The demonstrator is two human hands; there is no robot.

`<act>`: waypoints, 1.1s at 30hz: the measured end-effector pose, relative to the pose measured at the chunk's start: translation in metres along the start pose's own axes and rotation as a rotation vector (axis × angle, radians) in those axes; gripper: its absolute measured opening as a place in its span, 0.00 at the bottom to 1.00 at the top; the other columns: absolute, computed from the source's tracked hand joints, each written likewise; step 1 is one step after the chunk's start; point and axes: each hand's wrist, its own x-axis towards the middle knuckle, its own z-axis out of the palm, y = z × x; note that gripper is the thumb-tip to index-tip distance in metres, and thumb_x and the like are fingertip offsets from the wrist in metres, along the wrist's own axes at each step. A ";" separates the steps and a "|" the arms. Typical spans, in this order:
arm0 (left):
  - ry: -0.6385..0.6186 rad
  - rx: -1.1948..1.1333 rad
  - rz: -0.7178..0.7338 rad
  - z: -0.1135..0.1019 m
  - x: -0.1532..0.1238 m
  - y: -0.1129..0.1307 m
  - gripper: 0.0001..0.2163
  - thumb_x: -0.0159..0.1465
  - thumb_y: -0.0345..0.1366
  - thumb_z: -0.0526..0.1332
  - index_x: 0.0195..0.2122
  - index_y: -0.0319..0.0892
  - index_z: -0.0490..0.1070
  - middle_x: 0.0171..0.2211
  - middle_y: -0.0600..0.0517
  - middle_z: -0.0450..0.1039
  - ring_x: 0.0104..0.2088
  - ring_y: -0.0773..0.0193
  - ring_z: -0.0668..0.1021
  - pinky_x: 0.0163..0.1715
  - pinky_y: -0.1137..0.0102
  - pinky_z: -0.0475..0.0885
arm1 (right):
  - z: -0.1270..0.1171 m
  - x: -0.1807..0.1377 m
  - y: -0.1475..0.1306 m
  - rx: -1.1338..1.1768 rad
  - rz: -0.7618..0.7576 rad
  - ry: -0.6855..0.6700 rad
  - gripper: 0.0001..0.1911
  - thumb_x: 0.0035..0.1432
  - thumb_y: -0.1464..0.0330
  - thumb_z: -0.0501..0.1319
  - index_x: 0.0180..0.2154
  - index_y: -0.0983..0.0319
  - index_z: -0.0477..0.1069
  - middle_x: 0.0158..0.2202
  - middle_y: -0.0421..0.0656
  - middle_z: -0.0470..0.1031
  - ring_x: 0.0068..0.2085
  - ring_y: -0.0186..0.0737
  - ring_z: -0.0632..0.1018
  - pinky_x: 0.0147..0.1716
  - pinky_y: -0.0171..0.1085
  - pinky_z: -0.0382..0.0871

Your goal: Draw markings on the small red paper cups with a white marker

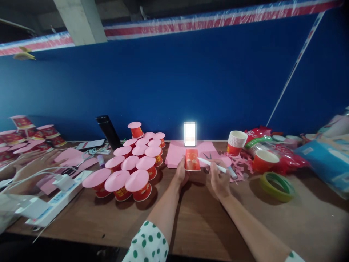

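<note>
My left hand (181, 171) is closed around a red paper cup (192, 159) with a printed pattern. The cup seems turned upside down, its wider rim lowest. In my right hand (219, 180) is a white pen (212, 165), its tip pointing left at the cup's side. Behind both hands lie pink paper sheets (174, 154), with a dark pointed shape like scissors blades (208, 156) on them. A lit phone (190, 134) stands upright at the back of these sheets. Pink paper scraps (241, 163) and a capped tube (232, 173) lie beside my right hand.
Several red cups topped with pink discs (137, 181) stand left. Behind them is a black bottle (108, 131); a power strip (61, 198) and a co-worker's hand (40, 162) are further left. To the right are stacked cups (236, 142), green tape (277, 187) and plastic packs (291, 154).
</note>
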 end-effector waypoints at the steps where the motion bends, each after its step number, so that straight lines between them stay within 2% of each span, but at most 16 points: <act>1: 0.004 0.003 -0.002 -0.001 0.000 0.000 0.16 0.64 0.44 0.54 0.38 0.35 0.73 0.36 0.44 0.78 0.39 0.58 0.79 0.44 0.64 0.72 | 0.000 0.001 -0.001 0.044 0.022 0.025 0.14 0.60 0.59 0.54 0.31 0.63 0.69 0.22 0.41 0.72 0.23 0.34 0.73 0.23 0.33 0.67; 5: 0.020 0.005 -0.046 -0.004 0.002 -0.001 0.18 0.63 0.47 0.54 0.40 0.36 0.73 0.38 0.44 0.77 0.41 0.57 0.78 0.44 0.64 0.72 | 0.000 0.003 -0.001 0.048 0.030 0.058 0.15 0.62 0.59 0.53 0.33 0.63 0.70 0.26 0.42 0.74 0.23 0.34 0.72 0.23 0.33 0.68; 9: 0.052 0.017 -0.054 -0.005 0.002 0.000 0.20 0.63 0.49 0.53 0.42 0.36 0.72 0.39 0.43 0.77 0.41 0.56 0.79 0.43 0.62 0.73 | 0.002 -0.001 0.001 -0.068 -0.039 -0.050 0.16 0.63 0.61 0.52 0.46 0.62 0.69 0.33 0.45 0.78 0.29 0.37 0.77 0.31 0.37 0.72; 12: 0.091 0.017 -0.041 -0.004 0.001 0.001 0.17 0.64 0.45 0.51 0.42 0.36 0.71 0.38 0.43 0.77 0.40 0.56 0.79 0.42 0.62 0.73 | 0.004 -0.005 0.002 -0.171 -0.132 -0.117 0.17 0.64 0.62 0.51 0.50 0.61 0.68 0.39 0.47 0.78 0.34 0.39 0.79 0.36 0.37 0.73; 17: 0.065 0.011 -0.003 -0.002 0.001 0.001 0.15 0.65 0.38 0.48 0.40 0.36 0.71 0.36 0.45 0.77 0.40 0.58 0.78 0.43 0.62 0.72 | 0.005 -0.007 0.003 -0.359 -0.273 -0.098 0.16 0.64 0.63 0.51 0.50 0.60 0.69 0.43 0.47 0.78 0.42 0.42 0.79 0.39 0.36 0.72; 22: 0.019 0.004 0.019 -0.006 0.004 -0.002 0.14 0.65 0.38 0.49 0.42 0.38 0.71 0.39 0.46 0.77 0.43 0.59 0.77 0.46 0.62 0.70 | 0.005 -0.006 0.005 -0.398 -0.282 -0.126 0.16 0.65 0.63 0.50 0.50 0.60 0.69 0.44 0.47 0.77 0.44 0.42 0.79 0.41 0.36 0.71; 27: -0.041 0.026 0.055 -0.009 0.006 -0.004 0.15 0.64 0.42 0.54 0.44 0.38 0.71 0.43 0.45 0.76 0.48 0.58 0.75 0.49 0.63 0.68 | 0.004 -0.005 0.006 -0.415 -0.272 -0.148 0.16 0.65 0.63 0.49 0.50 0.60 0.68 0.42 0.46 0.78 0.42 0.42 0.79 0.43 0.37 0.71; 33: -0.113 0.112 0.106 -0.015 0.009 -0.008 0.19 0.59 0.49 0.59 0.45 0.40 0.70 0.45 0.45 0.75 0.49 0.56 0.74 0.49 0.63 0.67 | 0.004 -0.004 0.010 -0.448 -0.320 -0.177 0.16 0.65 0.64 0.49 0.49 0.61 0.68 0.46 0.47 0.76 0.46 0.42 0.78 0.45 0.37 0.70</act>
